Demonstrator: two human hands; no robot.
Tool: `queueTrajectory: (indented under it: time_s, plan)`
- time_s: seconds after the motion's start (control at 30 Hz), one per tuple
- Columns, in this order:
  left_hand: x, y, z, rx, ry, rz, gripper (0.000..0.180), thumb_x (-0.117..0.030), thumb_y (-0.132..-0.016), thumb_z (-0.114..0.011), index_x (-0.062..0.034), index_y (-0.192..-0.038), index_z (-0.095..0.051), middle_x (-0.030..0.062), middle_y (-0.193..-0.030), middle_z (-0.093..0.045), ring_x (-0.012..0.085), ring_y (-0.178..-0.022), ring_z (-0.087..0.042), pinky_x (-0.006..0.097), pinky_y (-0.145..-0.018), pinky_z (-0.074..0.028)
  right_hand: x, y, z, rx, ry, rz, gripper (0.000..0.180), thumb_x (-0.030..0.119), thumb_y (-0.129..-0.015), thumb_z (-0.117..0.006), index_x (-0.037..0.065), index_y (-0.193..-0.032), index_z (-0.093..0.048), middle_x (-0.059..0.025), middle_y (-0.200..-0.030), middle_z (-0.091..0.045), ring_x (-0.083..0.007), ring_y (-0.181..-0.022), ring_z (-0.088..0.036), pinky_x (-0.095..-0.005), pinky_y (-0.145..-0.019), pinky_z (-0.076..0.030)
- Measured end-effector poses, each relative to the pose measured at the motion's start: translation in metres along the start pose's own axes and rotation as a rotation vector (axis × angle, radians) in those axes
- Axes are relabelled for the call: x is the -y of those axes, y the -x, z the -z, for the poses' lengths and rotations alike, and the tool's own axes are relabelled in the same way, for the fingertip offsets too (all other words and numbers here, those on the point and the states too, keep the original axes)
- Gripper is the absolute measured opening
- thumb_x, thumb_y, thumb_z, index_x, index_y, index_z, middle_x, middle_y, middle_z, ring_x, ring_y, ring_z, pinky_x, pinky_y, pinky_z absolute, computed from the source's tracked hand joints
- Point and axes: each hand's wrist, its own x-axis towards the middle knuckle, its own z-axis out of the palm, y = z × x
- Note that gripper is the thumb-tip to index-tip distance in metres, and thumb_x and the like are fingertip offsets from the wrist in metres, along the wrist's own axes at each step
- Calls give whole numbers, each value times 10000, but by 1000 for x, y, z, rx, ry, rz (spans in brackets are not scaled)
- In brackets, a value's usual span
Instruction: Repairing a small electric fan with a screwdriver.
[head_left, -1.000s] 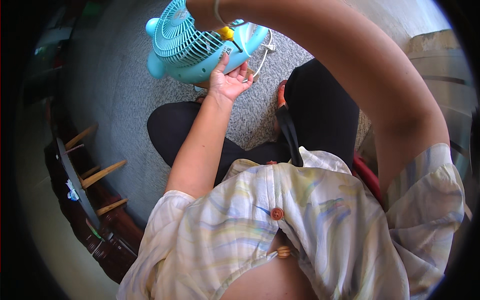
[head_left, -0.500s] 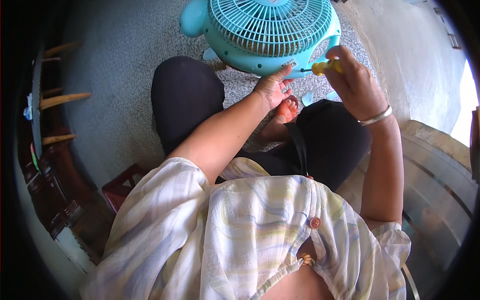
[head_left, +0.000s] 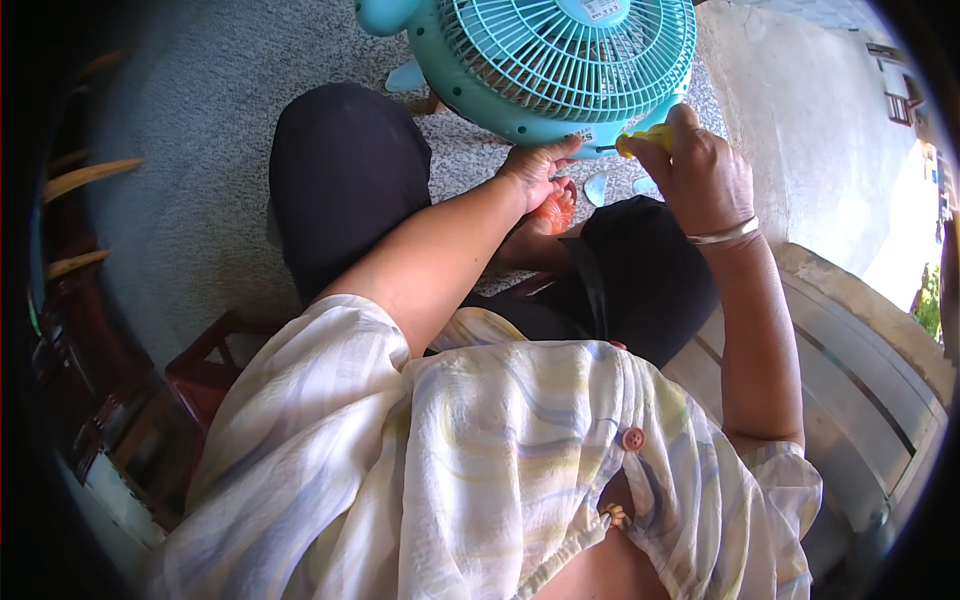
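A turquoise fan (head_left: pixel 475 95) with a round ribbed grille sits in front of my knees, its top cut off by the upper edge of the view. My left hand (head_left: pixel 535 175) grips the near rim of its casing, thumb on top and fingers curled beneath. In my right hand (head_left: pixel 708 172) is a screwdriver with a yellow handle (head_left: pixel 645 142). Its thin dark shaft points left at the lower rim of the casing, just right of my left thumb. The tip seems to meet a hole there, though how deep it goes cannot be made out.
My dark-clothed knees (head_left: pixel 345 180) flank the space below the fan, with a red-stained foot (head_left: pixel 555 212) between them. Pale blue flat shapes (head_left: pixel 597 188) lie on the speckled floor (head_left: pixel 215 190). A dark red plastic stool or crate (head_left: pixel 205 365) stands left, a metal slatted surface (head_left: pixel 830 400) right.
The whole view has shifted, so more of the fan's grille and centre shows. Both hands keep their holds, and the screwdriver stays at the same part of the casing.
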Motion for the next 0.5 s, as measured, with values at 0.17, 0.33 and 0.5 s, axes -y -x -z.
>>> queueTrajectory:
  time_s: [0.17,0.33,0.5]
  plan:
    - [-2,1,-2,-16,-16,-15,603,-335,-650,-808,-204,-1158,-509,-27,-1158,-530,177,-1089,-415,396,-885,-278,-3,4,1,-26,-30,100,355,389,-857,-561,54,-907,-456,-126,-648,-620,-317,-625,-627,-401,-539,-494]
    - [0,0,-1,-21,-4,-7,593,-332,-651,-810,-205,-1147,-511,-24,-1161,-525,181,-1088,-410,408,-892,-272,5,6,8,174,-14,-29,307,322,-880,-535,50,-992,-448,-165,-776,-620,-338,-703,-629,-414,-591,-496]
    - [0,-1,-2,-43,-16,-26,588,-333,-651,-809,-201,-1140,-511,-21,-1143,-534,182,-1087,-410,421,-904,-263,2,11,9,189,-124,-92,296,333,-877,-538,45,-918,-480,-166,-742,-618,-333,-684,-629,-421,-577,-489]
